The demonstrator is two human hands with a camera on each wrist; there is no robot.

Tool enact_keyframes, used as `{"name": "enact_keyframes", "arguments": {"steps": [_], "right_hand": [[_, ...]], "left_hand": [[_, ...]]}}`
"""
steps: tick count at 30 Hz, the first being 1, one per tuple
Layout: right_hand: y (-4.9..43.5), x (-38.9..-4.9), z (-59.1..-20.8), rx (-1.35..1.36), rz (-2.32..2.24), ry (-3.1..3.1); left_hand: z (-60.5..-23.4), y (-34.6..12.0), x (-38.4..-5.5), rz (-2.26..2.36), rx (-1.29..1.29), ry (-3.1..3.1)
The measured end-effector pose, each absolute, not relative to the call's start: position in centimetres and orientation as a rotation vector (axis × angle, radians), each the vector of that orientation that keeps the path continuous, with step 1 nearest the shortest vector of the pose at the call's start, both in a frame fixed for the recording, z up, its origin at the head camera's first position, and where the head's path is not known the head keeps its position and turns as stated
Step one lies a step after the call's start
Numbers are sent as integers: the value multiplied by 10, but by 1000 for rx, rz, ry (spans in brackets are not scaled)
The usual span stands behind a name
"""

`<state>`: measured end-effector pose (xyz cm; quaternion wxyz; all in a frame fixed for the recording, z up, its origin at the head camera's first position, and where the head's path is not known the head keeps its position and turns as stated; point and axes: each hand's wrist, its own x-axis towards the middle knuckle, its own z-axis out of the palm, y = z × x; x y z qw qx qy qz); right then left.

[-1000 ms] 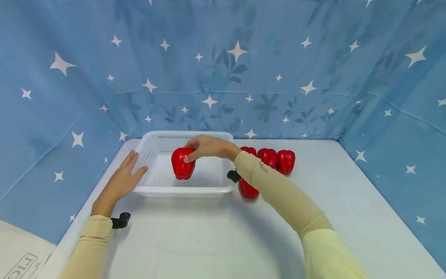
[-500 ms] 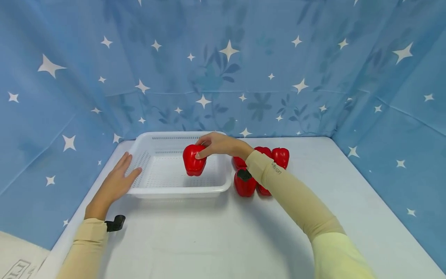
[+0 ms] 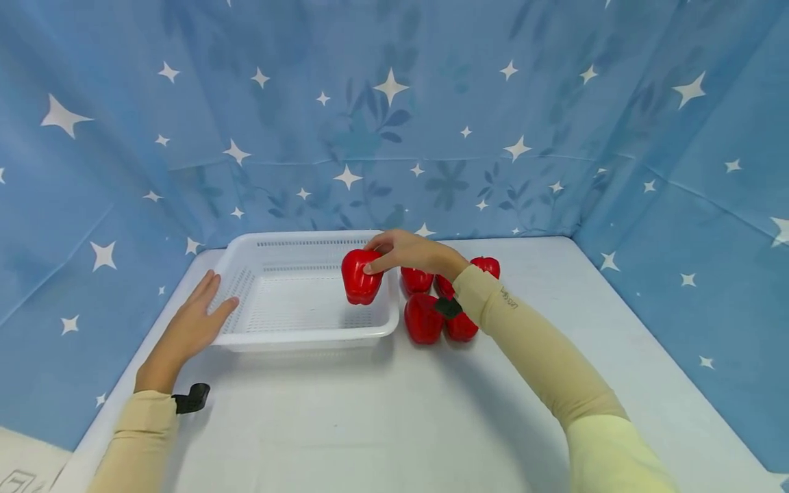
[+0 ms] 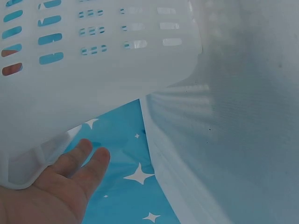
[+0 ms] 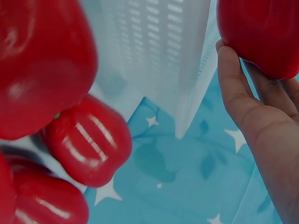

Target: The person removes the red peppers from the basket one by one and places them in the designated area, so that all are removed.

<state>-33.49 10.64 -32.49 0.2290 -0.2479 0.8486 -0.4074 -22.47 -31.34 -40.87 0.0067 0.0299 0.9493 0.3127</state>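
My right hand (image 3: 411,252) grips a red bell pepper (image 3: 360,277) by its upper part, above the right side of a white plastic basket (image 3: 302,335). In the right wrist view this held pepper (image 5: 264,37) sits at the upper right, against the fingertips. At the basket's left side my left hand (image 3: 190,325) touches the rim with fingers extended. The left wrist view shows two straight fingers (image 4: 96,170) beside the basket's slotted wall (image 4: 112,74). More red bell peppers (image 3: 423,319) lie on the table just right of the basket, partly hidden by my right wrist.
A white cloth covers the table (image 3: 345,418). Blue star-patterned curtains (image 3: 296,137) hang behind it and along both sides. The peppers (image 5: 91,140) lie close to the basket's right wall. A black wrist camera (image 3: 191,398) sticks out from the left cuff.
My right hand has carried the bell pepper from above the basket's middle toward its right wall. My left hand keeps its place at the left rim. The head view has swung slightly right.
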Motion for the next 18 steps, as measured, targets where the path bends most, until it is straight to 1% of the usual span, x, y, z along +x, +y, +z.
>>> {"name": "enact_keyframes", "arguments": {"steps": [12, 18], "right_hand": [[149, -327, -320, -630, -1217, 2330], [172, -320, -321, -557, -1203, 2356]], "left_hand": [[-407, -314, -224, 968, 124, 2979], [-408, -315, -224, 978, 145, 2977]]}}
